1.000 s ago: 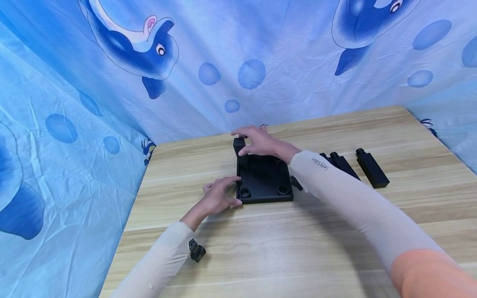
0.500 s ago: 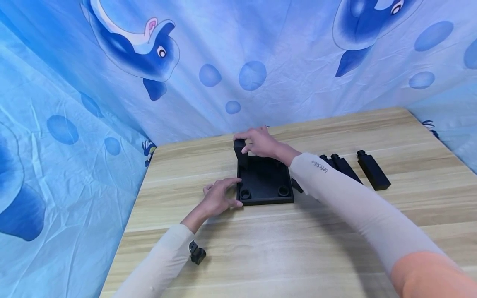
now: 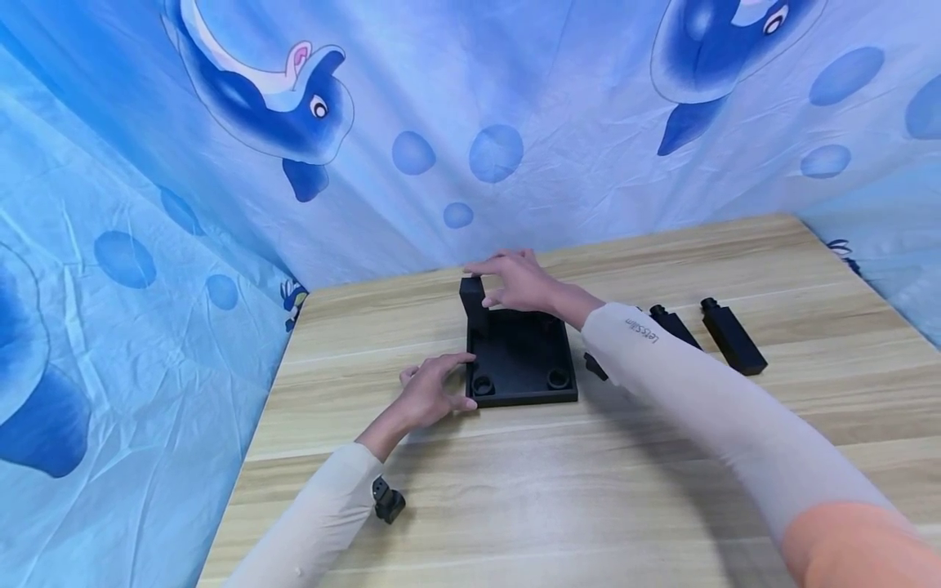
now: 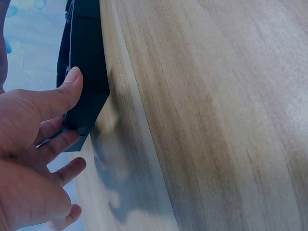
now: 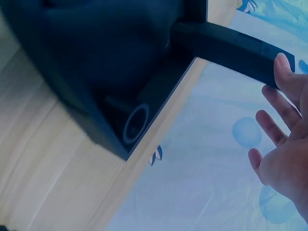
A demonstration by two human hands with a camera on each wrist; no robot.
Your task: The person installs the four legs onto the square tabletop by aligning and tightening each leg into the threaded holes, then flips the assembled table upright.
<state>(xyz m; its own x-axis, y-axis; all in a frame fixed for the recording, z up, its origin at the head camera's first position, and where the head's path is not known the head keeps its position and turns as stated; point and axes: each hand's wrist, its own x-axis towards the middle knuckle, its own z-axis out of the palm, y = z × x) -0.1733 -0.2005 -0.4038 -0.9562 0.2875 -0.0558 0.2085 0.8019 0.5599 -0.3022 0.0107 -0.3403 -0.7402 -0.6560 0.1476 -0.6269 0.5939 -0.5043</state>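
A black square leg (image 3: 474, 301) stands upright at the far-left corner of a black socketed base (image 3: 525, 400) on the counter (image 3: 573, 506); the right hand (image 3: 522, 282) pinches its top, likely for alignment, while the left hand (image 3: 430, 392), fingers loosely spread, touches the base's near-left corner, apparently bracing it. Similar legs (image 3: 735, 338) lie rightward.

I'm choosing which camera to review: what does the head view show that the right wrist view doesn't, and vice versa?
Only the head view shows the left hand at the black tray's left edge, the small black part by the left sleeve and, recognisably, the loose posts at right; a dark bit in the wrist view's corner is unclear.

Only the right wrist view shows the palm side of the right hand, its lower fingertips spread clear of the held post.

Both share the right hand, held post, tray, tabletop and blue backdrop.
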